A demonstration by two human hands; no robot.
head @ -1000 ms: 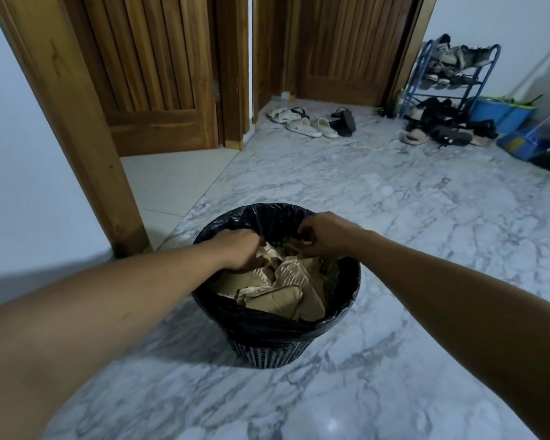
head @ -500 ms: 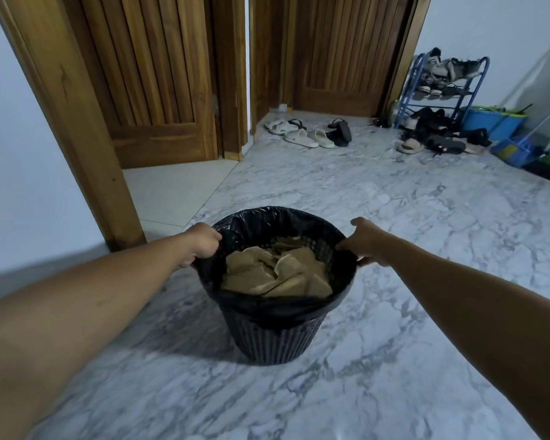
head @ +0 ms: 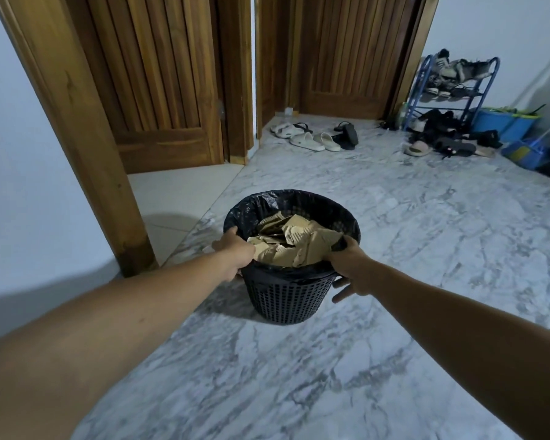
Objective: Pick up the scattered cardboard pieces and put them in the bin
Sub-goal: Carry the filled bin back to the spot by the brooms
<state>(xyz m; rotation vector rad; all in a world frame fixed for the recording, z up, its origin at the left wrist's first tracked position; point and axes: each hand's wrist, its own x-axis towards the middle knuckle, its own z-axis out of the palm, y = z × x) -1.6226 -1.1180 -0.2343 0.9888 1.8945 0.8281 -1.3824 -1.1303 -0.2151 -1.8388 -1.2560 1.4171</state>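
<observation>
A black mesh bin [head: 286, 296] lined with a black plastic bag stands on the marble floor in the middle of the view. Torn brown cardboard pieces [head: 299, 242] fill it up to the rim. My left hand [head: 235, 252] grips the bin's left rim, thumb inside against the cardboard. My right hand [head: 351, 268] grips the right rim, thumb over the bag's edge and fingers down the outside wall. No loose cardboard shows on the floor.
A wooden door post [head: 108, 198] stands just left of the bin, with wooden doors [head: 159, 90] behind. Sandals [head: 315, 138] lie on the floor at the back. A blue shoe rack [head: 451, 93], scattered shoes and blue tubs [head: 505, 122] occupy the back right corner.
Both hands left the cardboard inside the bin and moved out to its rim, then took hold of it on either side. The bin now stands slightly farther from me.
</observation>
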